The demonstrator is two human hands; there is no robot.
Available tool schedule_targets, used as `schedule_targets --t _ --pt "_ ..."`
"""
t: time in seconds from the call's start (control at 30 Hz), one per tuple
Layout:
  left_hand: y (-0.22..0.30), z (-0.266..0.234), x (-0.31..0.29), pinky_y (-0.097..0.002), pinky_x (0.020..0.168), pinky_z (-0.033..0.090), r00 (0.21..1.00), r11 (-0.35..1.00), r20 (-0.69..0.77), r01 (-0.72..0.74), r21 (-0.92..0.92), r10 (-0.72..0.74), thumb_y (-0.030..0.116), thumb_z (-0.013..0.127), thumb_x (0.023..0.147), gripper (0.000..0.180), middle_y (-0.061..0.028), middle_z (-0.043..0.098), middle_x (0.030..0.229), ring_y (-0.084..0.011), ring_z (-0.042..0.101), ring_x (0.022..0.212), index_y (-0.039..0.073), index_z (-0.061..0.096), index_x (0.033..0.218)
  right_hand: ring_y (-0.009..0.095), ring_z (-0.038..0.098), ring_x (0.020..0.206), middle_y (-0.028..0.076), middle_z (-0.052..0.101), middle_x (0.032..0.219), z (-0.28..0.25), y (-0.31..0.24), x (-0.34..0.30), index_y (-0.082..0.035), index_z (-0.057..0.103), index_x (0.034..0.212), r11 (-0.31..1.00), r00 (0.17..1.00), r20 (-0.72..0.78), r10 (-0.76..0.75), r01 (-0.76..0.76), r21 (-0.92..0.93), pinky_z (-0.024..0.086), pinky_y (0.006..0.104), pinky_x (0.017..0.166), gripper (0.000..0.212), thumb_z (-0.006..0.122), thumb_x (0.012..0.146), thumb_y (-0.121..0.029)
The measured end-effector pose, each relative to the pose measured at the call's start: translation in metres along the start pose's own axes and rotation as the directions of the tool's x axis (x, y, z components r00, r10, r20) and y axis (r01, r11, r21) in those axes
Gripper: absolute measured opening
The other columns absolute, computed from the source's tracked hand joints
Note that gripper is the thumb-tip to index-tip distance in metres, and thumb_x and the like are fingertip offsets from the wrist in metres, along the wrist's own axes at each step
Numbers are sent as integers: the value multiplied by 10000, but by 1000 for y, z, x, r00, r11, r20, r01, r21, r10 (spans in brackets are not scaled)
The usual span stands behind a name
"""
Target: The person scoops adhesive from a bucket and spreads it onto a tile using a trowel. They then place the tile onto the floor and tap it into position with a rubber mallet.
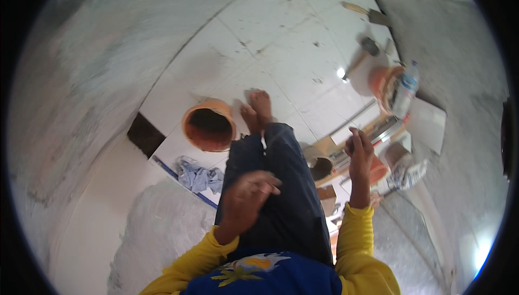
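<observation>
My left hand (pixel 248 199) hovers over my dark trousers, its fingers loosely bent toward the right and slightly apart. Nothing shows in it. Raised at the right is my right hand (pixel 359 152), fingers half curled with gaps between them, also without a visible object. Beyond my left hand an orange bucket (pixel 232 110) stands beside my bare feet (pixel 258 108), its inside dark and soiled. A round grey container (pixel 316 161) shows between my right leg and my right hand. Neither hand touches any of these things.
A hammer (pixel 370 45), a trowel (pixel 378 18) and an orange bucket (pixel 381 81) with a plastic bottle (pixel 406 87) line the right wall. A crumpled cloth (pixel 194 175) lies left, near a dark square gap (pixel 146 135) in the white tiled floor (pixel 281 52). A metal level-like bar (pixel 386 132) lies right.
</observation>
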State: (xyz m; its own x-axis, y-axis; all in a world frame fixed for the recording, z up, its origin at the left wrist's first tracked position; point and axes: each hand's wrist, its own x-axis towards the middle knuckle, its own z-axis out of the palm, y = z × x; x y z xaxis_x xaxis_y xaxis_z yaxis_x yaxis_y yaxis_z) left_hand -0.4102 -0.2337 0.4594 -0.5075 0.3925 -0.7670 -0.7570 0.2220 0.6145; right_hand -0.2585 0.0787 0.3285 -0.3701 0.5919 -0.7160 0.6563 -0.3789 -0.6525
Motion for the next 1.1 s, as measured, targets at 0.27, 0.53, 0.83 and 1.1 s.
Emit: schedule_targets --t 0.27,0.53,0.83,1.1 --pt "25 -51 42 -398 1069 527 952 966 -222 -169 197 212 205 564 1124 467 -221 650 1458 -305 670 1312 -45 527 1516 89 585 763 9 643 855 0 -29 -19 57 719 1270 993 994 -106 -19 32 114 468 246 702 340 629 1105 -227" --pt "7 -44 124 -463 1133 471 902 181 62 -153 972 427 330 693 1048 559 -325 641 1411 -440 603 1381 -36 594 1459 102 635 807 33 694 1001 10 -52 -31 8 755 1276 994 996 83 -42 33 103 527 259 758 260 719 1043 -104" --pt "-46 220 412 -337 971 563 946 635 226 -323 702 231 244 709 1037 370 -179 768 1206 -266 741 1134 -33 701 1282 94 643 787 2 693 923 -32 39 53 -33 677 1165 668 909 297 291 -416 617 501 260 727 197 759 1018 -135" --pt "-129 520 708 -475 1010 542 620 45 675 -749 662 401 244 725 971 400 -193 728 1217 -389 681 1153 63 691 1327 103 638 783 29 700 918 -135 50 118 -3 722 1136 395 753 328 571 -602 694 510 263 735 156 754 1021 -104"
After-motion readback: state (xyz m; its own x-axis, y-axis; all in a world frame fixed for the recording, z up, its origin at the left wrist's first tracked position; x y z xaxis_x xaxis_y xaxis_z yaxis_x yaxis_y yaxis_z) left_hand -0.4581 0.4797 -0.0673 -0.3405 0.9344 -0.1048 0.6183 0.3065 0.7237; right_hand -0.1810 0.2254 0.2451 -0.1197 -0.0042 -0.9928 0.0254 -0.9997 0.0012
